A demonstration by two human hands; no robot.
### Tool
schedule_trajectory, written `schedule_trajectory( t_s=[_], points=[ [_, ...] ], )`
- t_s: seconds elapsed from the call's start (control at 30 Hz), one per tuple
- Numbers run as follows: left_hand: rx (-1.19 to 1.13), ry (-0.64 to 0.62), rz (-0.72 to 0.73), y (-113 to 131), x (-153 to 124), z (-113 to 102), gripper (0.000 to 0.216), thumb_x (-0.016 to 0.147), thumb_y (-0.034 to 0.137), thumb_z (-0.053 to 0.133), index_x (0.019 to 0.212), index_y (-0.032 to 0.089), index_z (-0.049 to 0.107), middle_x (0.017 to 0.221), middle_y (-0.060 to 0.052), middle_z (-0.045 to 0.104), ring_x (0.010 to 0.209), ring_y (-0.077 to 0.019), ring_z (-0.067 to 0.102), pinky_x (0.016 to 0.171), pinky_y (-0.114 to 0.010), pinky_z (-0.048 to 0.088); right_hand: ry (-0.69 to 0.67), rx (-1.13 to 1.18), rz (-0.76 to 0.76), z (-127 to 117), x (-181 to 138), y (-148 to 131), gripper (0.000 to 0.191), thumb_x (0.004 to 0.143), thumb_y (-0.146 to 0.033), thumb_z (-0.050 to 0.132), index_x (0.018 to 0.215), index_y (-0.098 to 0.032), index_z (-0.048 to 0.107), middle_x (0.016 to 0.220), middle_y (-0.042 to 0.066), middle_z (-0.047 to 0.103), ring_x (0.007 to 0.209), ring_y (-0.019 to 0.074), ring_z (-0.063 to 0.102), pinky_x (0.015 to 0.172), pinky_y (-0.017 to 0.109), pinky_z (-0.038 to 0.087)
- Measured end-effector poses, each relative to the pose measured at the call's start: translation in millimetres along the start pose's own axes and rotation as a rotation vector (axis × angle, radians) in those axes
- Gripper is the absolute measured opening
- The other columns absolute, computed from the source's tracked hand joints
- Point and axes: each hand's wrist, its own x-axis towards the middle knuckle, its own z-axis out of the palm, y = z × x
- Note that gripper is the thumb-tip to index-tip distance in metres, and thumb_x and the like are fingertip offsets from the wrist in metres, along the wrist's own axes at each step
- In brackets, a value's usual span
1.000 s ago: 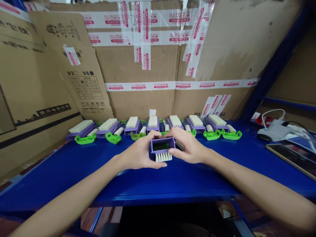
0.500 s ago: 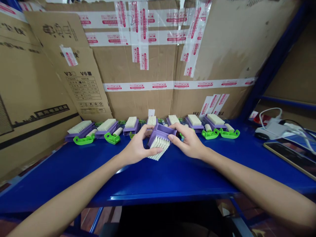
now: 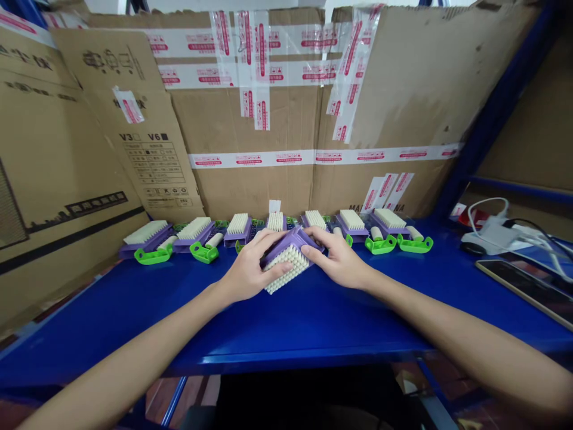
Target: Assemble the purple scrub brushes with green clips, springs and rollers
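Both my hands hold one purple brush (image 3: 286, 260) with cream bristles, just above the blue shelf (image 3: 286, 322). My left hand (image 3: 248, 272) grips its left side with the thumb across the bristles. My right hand (image 3: 338, 260) grips its right end. The bristles face toward me and downward, and the purple back is tipped up and away. Behind it runs a row of several purple brushes (image 3: 237, 224) lying bristles up, each with a small green-handled roller (image 3: 154, 255) beside it.
Taped cardboard boxes (image 3: 277, 119) wall the back and left of the shelf. At the right lie a phone (image 3: 523, 286), a white charger with cables (image 3: 496, 230) and a blue upright post (image 3: 487, 131). The shelf's front edge is near me.
The brush has been turned over in my hands: a second ago its hollow back faced me, now the bristles do. Both hands carried it slightly farther toward the row.
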Motion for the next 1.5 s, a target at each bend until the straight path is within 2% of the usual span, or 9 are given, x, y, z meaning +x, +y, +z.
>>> schedule_trajectory(
  t_s=[0.3, 0.43, 0.63, 0.83, 1.0, 1.17, 1.3, 1.4, 1.5],
  points=[
    [0.102, 0.122, 0.082, 0.6, 2.3, 0.0, 0.070, 0.099, 0.047, 0.077, 0.159, 0.029, 0.047, 0.148, -0.014, 0.062, 0.134, -0.0331, 0.063, 0.116, -0.056, 0.055, 0.128, 0.040, -0.009, 6.8, 2.7, -7.6, 0.029, 0.110, -0.049, 0.056, 0.118, -0.022, 0.061, 0.103, 0.005, 0.069, 0.089, 0.0196, 0.064, 0.080, 0.036, 0.053],
    [0.167, 0.167, 0.174, 2.4, 5.1, -2.8, 0.060, 0.101, 0.044, 0.075, 0.153, 0.028, 0.052, 0.149, -0.014, 0.062, 0.140, -0.0340, 0.061, 0.120, -0.058, 0.052, 0.186, 0.246, 0.112, 14.1, 4.8, -8.1, 0.033, 0.107, -0.055, 0.060, 0.105, -0.023, 0.058, 0.094, 0.002, 0.065, 0.079, 0.0172, 0.064, 0.070, 0.033, 0.059],
    [0.481, 0.203, 0.292, 2.1, 5.7, -7.7, 0.099, 0.086, 0.059, 0.088, 0.164, 0.024, 0.040, 0.149, -0.019, 0.064, 0.138, -0.0396, 0.063, 0.119, -0.060, 0.051, 0.222, 0.578, 0.222, 27.0, 8.6, -2.8, 0.040, 0.098, -0.060, 0.072, 0.097, -0.024, 0.054, 0.099, 0.000, 0.061, 0.090, 0.0173, 0.068, 0.076, 0.036, 0.068],
    [0.664, 0.180, 0.326, -6.4, 5.5, -18.8, 0.086, 0.095, 0.048, 0.082, 0.166, 0.024, 0.039, 0.146, -0.018, 0.067, 0.132, -0.0383, 0.066, 0.113, -0.054, 0.052, 0.182, 0.798, 0.279, 29.6, 9.1, -1.1, 0.044, 0.095, -0.055, 0.079, 0.092, -0.024, 0.049, 0.103, 0.001, 0.068, 0.086, 0.0167, 0.074, 0.080, 0.043, 0.071],
    [0.631, 0.173, 0.316, -9.3, 6.0, -21.6, 0.080, 0.100, 0.039, 0.078, 0.166, 0.024, 0.036, 0.147, -0.017, 0.067, 0.133, -0.0374, 0.066, 0.115, -0.056, 0.051, 0.118, 0.659, 0.261, 23.7, 7.0, -1.9, 0.041, 0.099, -0.058, 0.074, 0.098, -0.025, 0.050, 0.093, 0.000, 0.071, 0.069, 0.0165, 0.074, 0.071, 0.040, 0.066],
    [0.452, 0.189, 0.246, -10.7, 5.5, -16.2, 0.089, 0.094, 0.032, 0.083, 0.167, 0.023, 0.033, 0.152, -0.018, 0.061, 0.139, -0.0368, 0.061, 0.117, -0.058, 0.052, 0.118, 0.308, 0.058, 17.6, -0.3, -0.8, 0.035, 0.106, -0.059, 0.063, 0.112, -0.025, 0.057, 0.096, 0.003, 0.068, 0.086, 0.0202, 0.067, 0.081, 0.040, 0.058],
    [0.350, 0.248, 0.211, -16.3, 6.3, -15.6, 0.080, 0.088, 0.026, 0.087, 0.156, 0.025, 0.044, 0.145, -0.015, 0.061, 0.134, -0.0351, 0.062, 0.111, -0.056, 0.056, 0.064, 0.143, -0.073, 13.5, -2.8, 1.7, 0.035, 0.110, -0.057, 0.056, 0.121, -0.024, 0.058, 0.105, 0.005, 0.067, 0.093, 0.0215, 0.063, 0.087, 0.041, 0.053],
    [0.262, 0.307, 0.225, -22.8, 7.0, -16.2, 0.080, 0.084, 0.031, 0.091, 0.149, 0.027, 0.044, 0.138, -0.013, 0.063, 0.126, -0.0318, 0.067, 0.105, -0.053, 0.058, 0.079, 0.155, -0.065, 11.2, -1.1, 4.8, 0.034, 0.109, -0.054, 0.060, 0.124, -0.024, 0.058, 0.105, 0.005, 0.067, 0.091, 0.0204, 0.064, 0.085, 0.039, 0.054],
    [0.172, 0.287, 0.270, -28.4, 6.9, -17.2, 0.081, 0.086, 0.033, 0.090, 0.148, 0.031, 0.038, 0.143, -0.014, 0.061, 0.133, -0.0328, 0.065, 0.110, -0.056, 0.056, 0.100, 0.094, -0.013, 8.0, 0.3, 6.5, 0.034, 0.106, -0.051, 0.065, 0.126, -0.024, 0.059, 0.104, 0.005, 0.068, 0.089, 0.0205, 0.065, 0.083, 0.039, 0.056]
  ],
)
